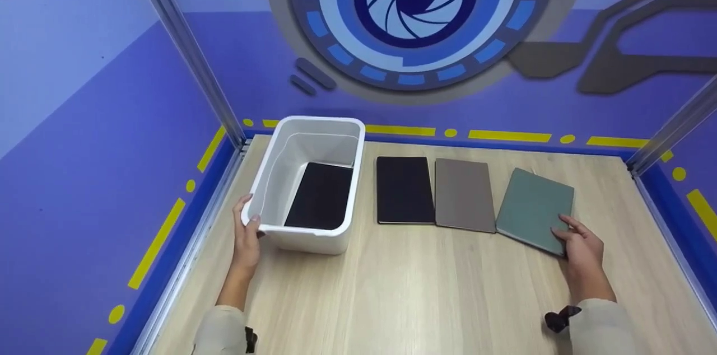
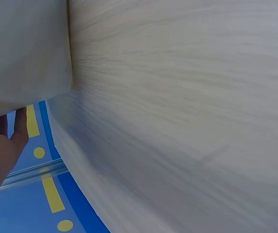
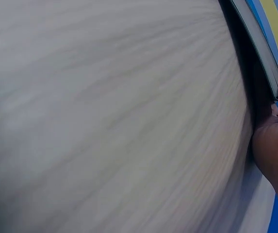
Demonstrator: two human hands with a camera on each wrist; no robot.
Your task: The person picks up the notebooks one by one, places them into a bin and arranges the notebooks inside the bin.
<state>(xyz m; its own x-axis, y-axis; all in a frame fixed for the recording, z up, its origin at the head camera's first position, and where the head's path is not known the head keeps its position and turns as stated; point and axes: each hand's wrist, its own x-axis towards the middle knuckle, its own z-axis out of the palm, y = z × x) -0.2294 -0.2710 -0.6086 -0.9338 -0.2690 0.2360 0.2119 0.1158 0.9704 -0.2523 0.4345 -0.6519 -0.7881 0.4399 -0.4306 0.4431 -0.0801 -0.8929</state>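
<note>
Right hand (image 1: 584, 250) at green notebook (image 1: 534, 208) edge; tabletop (image 1: 414, 293) alongside

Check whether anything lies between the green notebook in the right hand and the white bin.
Yes: the taupe notebook and, nearer the white bin, a black notebook lie flat on the table between the bin and the green notebook. The bin's right rim also stands up in the way.
</note>
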